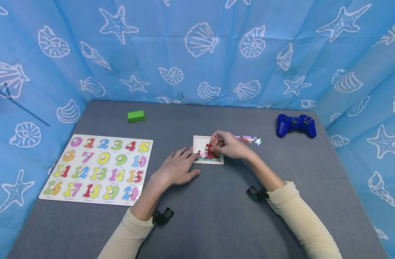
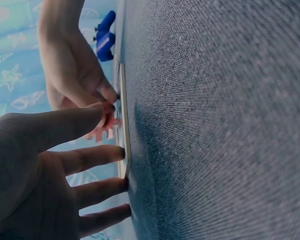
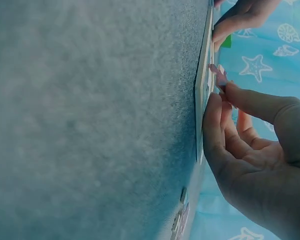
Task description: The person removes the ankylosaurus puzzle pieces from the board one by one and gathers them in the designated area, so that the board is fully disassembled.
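Observation:
Between the thumb and fingertips of my right hand (image 1: 231, 145) is a red jigsaw piece (image 1: 210, 146), pinched over a small puzzle tray (image 1: 210, 162) with a pale frame. In the right wrist view the piece (image 3: 220, 79) is tilted, its lower part close to the tray. Red and pink pieces (image 1: 203, 154) lie along the tray's lower part; the upper left of its bed is bare white. My left hand (image 1: 174, 169) lies beside the tray with fingers extended, fingertips touching its left edge. In the left wrist view those fingers (image 2: 97, 155) reach the tray's rim.
Several loose jigsaw pieces (image 1: 250, 140) lie right of the tray, partly behind my right hand. A number board (image 1: 80, 199) with knobbed pieces sits at left, a green block (image 1: 136, 116) at the back left, a blue game controller (image 1: 296, 126) at the back right. A patterned curtain (image 1: 216, 64) surrounds the table.

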Motion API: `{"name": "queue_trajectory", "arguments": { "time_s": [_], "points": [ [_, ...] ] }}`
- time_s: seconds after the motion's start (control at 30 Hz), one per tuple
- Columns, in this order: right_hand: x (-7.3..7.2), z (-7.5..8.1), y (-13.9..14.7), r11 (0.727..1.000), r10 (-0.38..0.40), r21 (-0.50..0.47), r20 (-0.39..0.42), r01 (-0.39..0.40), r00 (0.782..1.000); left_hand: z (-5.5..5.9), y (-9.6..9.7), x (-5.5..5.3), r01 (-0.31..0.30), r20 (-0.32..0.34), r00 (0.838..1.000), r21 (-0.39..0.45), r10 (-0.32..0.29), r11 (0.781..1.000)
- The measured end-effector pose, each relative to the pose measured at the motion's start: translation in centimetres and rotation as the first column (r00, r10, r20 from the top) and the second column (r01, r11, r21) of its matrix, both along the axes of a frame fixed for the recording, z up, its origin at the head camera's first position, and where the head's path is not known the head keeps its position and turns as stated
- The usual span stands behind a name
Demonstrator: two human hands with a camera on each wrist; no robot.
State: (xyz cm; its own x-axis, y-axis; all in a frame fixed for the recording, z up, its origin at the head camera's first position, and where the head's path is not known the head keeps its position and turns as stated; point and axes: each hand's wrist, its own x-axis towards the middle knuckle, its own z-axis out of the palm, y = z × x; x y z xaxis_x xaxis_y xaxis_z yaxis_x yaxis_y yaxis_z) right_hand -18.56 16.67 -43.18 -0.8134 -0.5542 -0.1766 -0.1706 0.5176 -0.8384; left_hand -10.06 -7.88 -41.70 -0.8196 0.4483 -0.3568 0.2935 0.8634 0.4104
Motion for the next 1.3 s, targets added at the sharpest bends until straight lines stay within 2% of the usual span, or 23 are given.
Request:
{"name": "queue_trajectory", "arguments": {
  "time_s": [0.37, 0.5, 0.83, 1.1, 1.3],
  "points": [
    [1.2, 0.6, 2.4, 0.994, -0.039, -0.095, 0.090, 0.048, 0.995, -0.3, 0.0, 0.0, 0.001, -0.015, 1.000, 0.000, -0.001, 1.000],
    [1.6, 0.9, 4.0, 0.992, -0.057, -0.107, 0.084, 0.066, 0.995, -0.3, -0.1, 0.1, 0.002, -0.012, 1.000, 0.012, -0.002, 1.000],
    [2.3, 1.7, 8.4, 0.988, -0.132, -0.065, 0.071, 0.137, 0.989, -0.4, -0.2, 0.1, 0.002, -0.012, 1.000, 0.021, -0.002, 1.000],
    [2.2, 1.9, 11.5, 0.985, -0.172, -0.022, 0.028, 0.172, 0.985, -0.3, -0.1, 0.2, 0.004, -0.011, 1.000, 0.024, -0.004, 1.000],
    [1.7, 1.7, 12.7, 0.980, -0.198, 0.018, 0.065, 0.197, 0.978, -0.3, -0.1, 0.1, 0.000, -0.009, 1.000, 0.015, 0.000, 1.000]
  ]
}}
